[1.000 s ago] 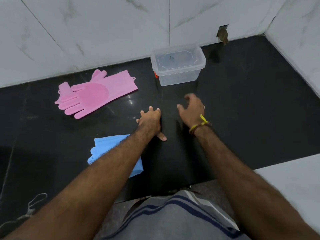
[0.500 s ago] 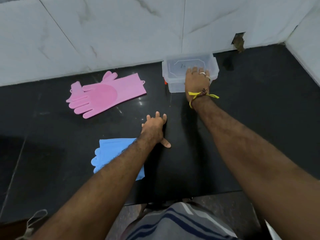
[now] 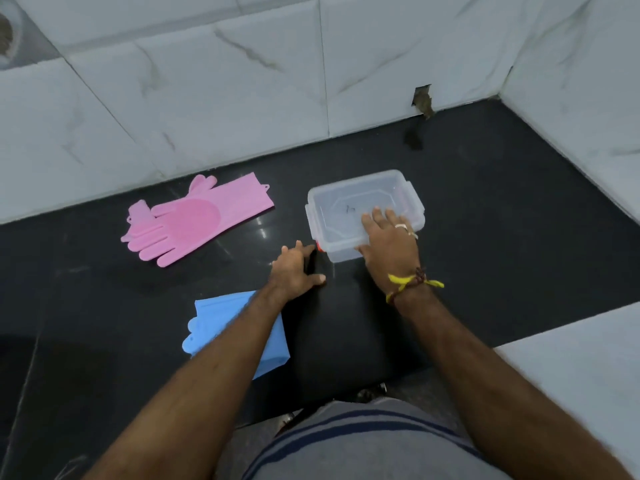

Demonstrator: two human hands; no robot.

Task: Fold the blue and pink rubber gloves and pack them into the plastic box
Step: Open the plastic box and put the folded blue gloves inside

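Observation:
The pink gloves (image 3: 201,216) lie flat and stacked on the black counter (image 3: 502,237), to the left of the clear plastic box (image 3: 346,202). The blue gloves (image 3: 221,320) lie nearer me, partly hidden under my left forearm. My right hand (image 3: 388,244) grips the box's near edge, fingers on its top and thumb on the front wall. My left hand (image 3: 294,271) rests flat on the counter with fingers spread, just left of the box's front corner, holding nothing.
White marble-look tiles form the wall behind and to the right. A broken hole (image 3: 422,102) sits at the wall's base behind the box. A white ledge (image 3: 571,368) borders the counter at the lower right.
My right hand reached to the box, took hold of it and has drawn it away from the wall toward me. My left hand has stayed flat on the counter.

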